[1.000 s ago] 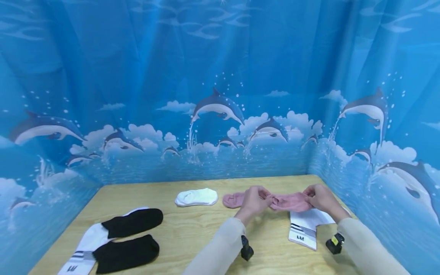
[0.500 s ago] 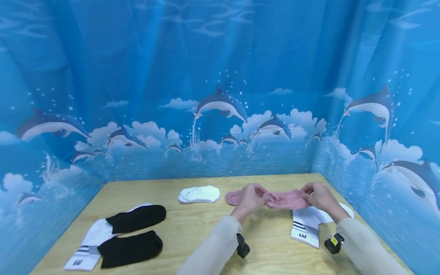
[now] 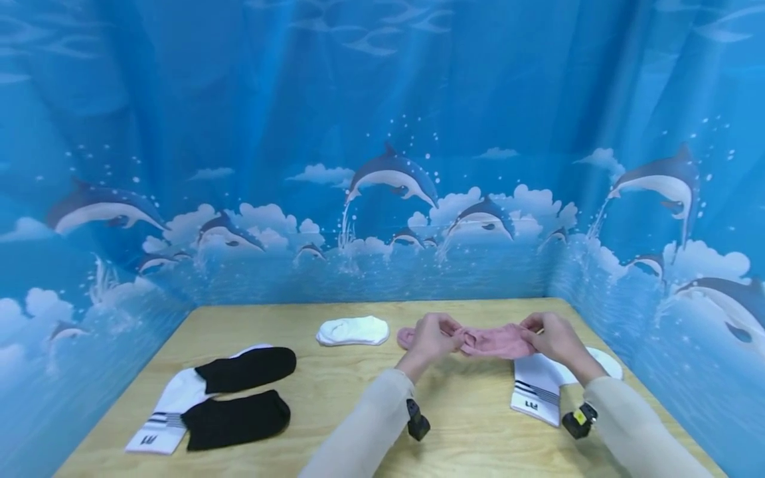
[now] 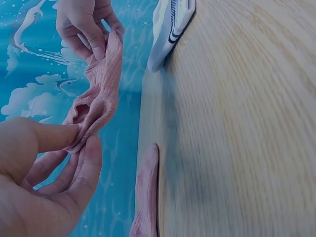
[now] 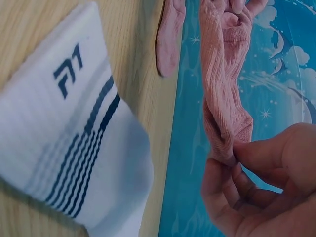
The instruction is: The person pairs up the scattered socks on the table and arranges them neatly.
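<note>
A pink sock [image 3: 497, 341] is stretched lengthwise between both hands, held above the wooden table. My left hand [image 3: 431, 340] pinches its left end, where an opening in the knit shows in the left wrist view. At the other end, thumb and fingers of my right hand [image 3: 552, 340] pinch the fabric, seen closely in the right wrist view. A second pink sock [image 4: 146, 192] lies on the table behind my left hand, partly hidden by it in the head view. Below the right hand lies a white sock [image 5: 94, 123] with dark stripes and a dark logo.
Folded white ankle socks [image 3: 352, 330] lie near the table's back edge. To the left, two black socks [image 3: 236, 419] lie beside and over another striped white sock [image 3: 157, 435]. A blue dolphin curtain [image 3: 382, 166] surrounds the table [image 3: 335, 405] at the back and sides.
Both hands keep their pinch on the raised pink sock, which stays nearly in place. The whole head view has shifted slightly, moving the table's contents right and up in the picture.
</note>
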Demonstrator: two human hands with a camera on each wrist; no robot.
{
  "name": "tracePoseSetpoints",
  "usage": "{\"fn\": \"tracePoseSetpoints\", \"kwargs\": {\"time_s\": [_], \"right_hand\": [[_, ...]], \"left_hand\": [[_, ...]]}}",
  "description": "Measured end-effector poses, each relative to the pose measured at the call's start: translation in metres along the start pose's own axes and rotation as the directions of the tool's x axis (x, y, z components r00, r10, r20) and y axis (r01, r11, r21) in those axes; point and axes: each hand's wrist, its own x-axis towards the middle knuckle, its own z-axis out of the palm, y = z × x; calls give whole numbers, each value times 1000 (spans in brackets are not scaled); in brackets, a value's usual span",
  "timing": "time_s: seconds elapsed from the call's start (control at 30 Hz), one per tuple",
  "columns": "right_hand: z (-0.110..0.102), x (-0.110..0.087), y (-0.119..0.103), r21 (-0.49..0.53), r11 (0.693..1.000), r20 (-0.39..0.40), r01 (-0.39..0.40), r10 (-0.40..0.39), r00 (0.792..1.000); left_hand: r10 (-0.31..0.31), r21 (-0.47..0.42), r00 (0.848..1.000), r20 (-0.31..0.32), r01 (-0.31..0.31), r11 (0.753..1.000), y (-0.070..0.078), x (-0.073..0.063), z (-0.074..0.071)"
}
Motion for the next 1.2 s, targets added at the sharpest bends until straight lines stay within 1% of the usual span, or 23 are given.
{"fn": "tracePoseSetpoints", "kwargs": {"time_s": [0.1,0.23,0.37,0.43,0.57,0.67,0.8,1.03,1.2], "right_hand": [[1,1,-2,7,1000,-4,-1,1,1000],[4,3,-5,27,1000,5,-2,2,1000],[6,5,-7,49,999,16,6,-7,1000],[7,6,-7,58,998,20,10,-11,1000],[9,8,-9,57,998,19,20,-21,1000],[11,10,-10,47,998,12,28,-28,1000],[13,13,-15,45,998,8,40,-40,999],[16,17,-24,76,996,1,39,-40,999],[21,18,-29,101,994,-2,49,-49,999]], "left_hand": [[-1,-4,1000,6,1,1000,-1,1,-2],[-4,17,1000,-8,4,1000,-2,1,-6],[-21,13,1000,-21,21,1000,-3,1,-8],[-27,28,999,-31,28,999,-4,1,-9],[-30,104,998,-61,37,994,-6,0,-12],[-26,97,998,-62,31,995,-8,0,-15],[-9,43,999,-48,11,999,-11,0,-19],[4,51,998,-65,-1,999,-16,1,-28],[-13,86,995,-98,21,996,-19,-1,-34]]}}
